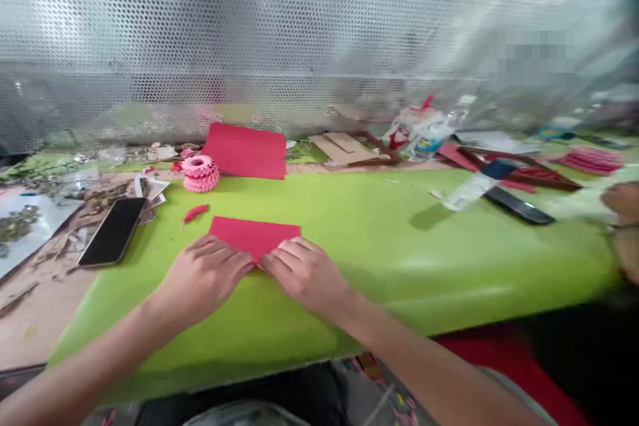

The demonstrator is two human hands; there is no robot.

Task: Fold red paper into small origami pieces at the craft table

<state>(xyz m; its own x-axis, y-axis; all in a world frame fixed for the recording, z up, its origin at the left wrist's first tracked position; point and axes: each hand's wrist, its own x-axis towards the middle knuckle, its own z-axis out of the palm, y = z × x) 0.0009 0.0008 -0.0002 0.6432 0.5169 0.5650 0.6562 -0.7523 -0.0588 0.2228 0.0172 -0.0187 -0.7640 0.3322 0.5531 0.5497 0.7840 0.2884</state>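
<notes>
A sheet of red paper (pixel 254 233) lies on the green table cover (pixel 359 226) in front of me. My left hand (pixel 212 273) is closed on its near edge, with the fingers bent over the paper. Right beside it, my right hand (pixel 299 269) pinches the same edge, and the two thumbs almost meet at the middle. The edge under the fingers is mostly hidden. Just beyond the paper lies a small pink-red curled piece (pixel 195 213). Farther back, a pink ring-shaped stack of pleated pieces (pixel 200 173) stands beside a larger red sheet (pixel 245 152).
A black phone (pixel 112 231) lies at the left by scraps. Along the back are pieces of cardboard (pixel 344 148), a plastic bag (pixel 419 130) and a perforated metal screen (pixel 249 33). At the right are a dark box cutter-like object (pixel 519 205) and another person's blurred hand (pixel 624 203).
</notes>
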